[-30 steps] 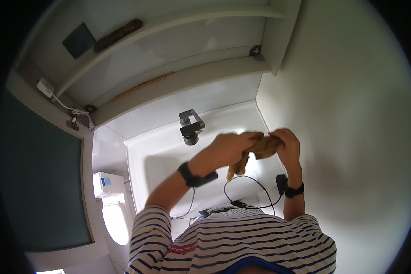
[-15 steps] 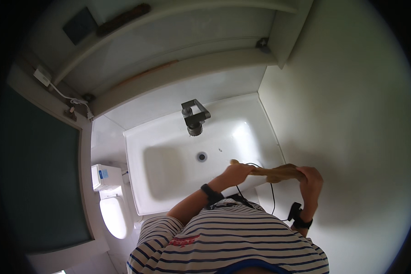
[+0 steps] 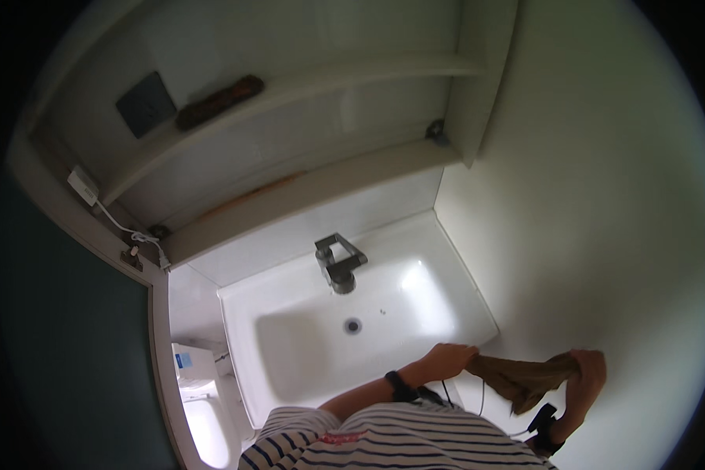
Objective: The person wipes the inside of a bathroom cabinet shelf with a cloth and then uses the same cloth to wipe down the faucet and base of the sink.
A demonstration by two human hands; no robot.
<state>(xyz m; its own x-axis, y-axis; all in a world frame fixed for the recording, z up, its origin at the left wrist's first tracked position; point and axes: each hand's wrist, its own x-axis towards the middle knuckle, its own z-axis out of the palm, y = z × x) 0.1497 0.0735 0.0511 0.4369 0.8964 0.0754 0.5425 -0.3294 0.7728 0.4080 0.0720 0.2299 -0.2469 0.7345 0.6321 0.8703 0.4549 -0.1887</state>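
Observation:
A limp brown cloth is stretched between my two hands, off the right front corner of the white sink. My left hand is closed on its left end, beside the sink's front rim. The opposite end is gripped by my right hand, close to the pale wall. Its middle sags, and a loose corner hangs down. Both wrists wear black bands. The fingertips are partly hidden by the cloth and the hands themselves.
A dark grey faucet stands at the sink's back, behind the drain. Shelves above hold a dark brown elongated object. A white plug-in device with a cord hangs at left. A toilet stands left of the sink.
Both hands have moved rightward, away from over the sink's edge. The cloth, bunched before, is now spread wider and hangs lower. The view has tilted up toward the shelves.

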